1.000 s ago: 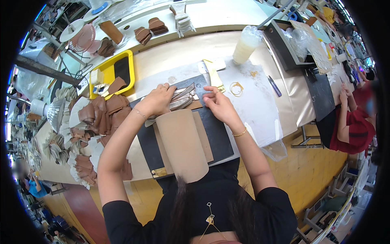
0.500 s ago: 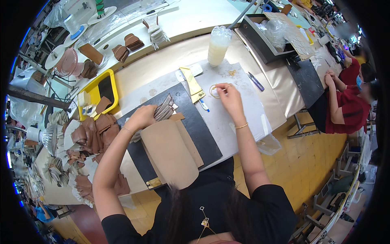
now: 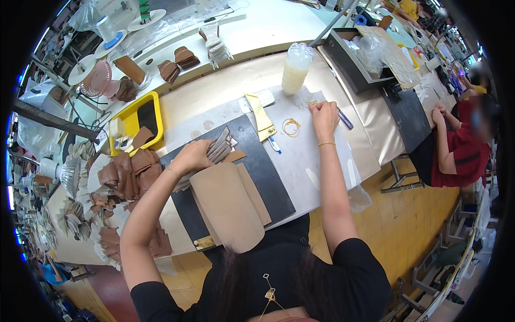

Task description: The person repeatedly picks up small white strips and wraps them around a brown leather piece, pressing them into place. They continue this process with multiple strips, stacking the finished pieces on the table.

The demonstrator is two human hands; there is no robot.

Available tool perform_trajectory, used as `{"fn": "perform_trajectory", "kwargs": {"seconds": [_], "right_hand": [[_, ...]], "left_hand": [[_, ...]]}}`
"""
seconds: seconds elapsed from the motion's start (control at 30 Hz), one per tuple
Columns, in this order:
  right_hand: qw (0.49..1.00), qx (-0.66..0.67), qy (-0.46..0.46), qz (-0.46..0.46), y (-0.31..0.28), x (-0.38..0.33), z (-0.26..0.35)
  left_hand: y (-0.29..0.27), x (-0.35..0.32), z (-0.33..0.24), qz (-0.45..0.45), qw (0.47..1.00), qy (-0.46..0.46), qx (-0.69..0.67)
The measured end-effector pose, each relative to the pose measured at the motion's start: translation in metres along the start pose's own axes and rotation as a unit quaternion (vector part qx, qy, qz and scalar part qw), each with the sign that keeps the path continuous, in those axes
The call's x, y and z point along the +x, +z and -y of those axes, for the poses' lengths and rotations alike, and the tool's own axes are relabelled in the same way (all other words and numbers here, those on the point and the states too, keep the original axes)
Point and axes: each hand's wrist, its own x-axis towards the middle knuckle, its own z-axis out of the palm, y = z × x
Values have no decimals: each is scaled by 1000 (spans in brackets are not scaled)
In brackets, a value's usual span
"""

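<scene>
My left hand (image 3: 194, 156) is closed around a bundle of thin greyish leather pieces (image 3: 220, 146), their ends fanning out past the fingers. The bundle lies over a black mat (image 3: 268, 188), just beyond a tan rounded sheet (image 3: 228, 204) near my body. Farther right, my right hand (image 3: 325, 122) has its fingertips pinched together low over the table, at a small yellowish heap partly hidden by them. What they hold is too small to make out. Left of that hand, a loop of thin yellow rubber bands (image 3: 291, 127) rests on the grey table sheet.
Blue-handled snips (image 3: 345, 119) lie beside my right hand. A yellow strip (image 3: 259, 117), a pen (image 3: 274, 145) and a bottle of pale liquid (image 3: 296, 68) stand or lie beyond. Brown leather pieces (image 3: 120, 174) and a yellow tray (image 3: 157, 110) are at left. A co-worker (image 3: 464, 137) sits right.
My right hand has left the rubber band loop and moved right to the yellowish heap. The left hand still holds the leather bundle. The whole view has shifted slightly.
</scene>
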Motion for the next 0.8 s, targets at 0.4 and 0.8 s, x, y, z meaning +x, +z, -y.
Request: {"fn": "perform_trajectory", "kwargs": {"seconds": [0.4, 0.8], "right_hand": [[904, 370, 10, 214, -52, -17, 16], [739, 577, -229, 260, -152, -69, 163]], "left_hand": [[-44, -14, 46, -153, 931, -76, -324], [-135, -127, -41, -312, 750, 150, -564]]}}
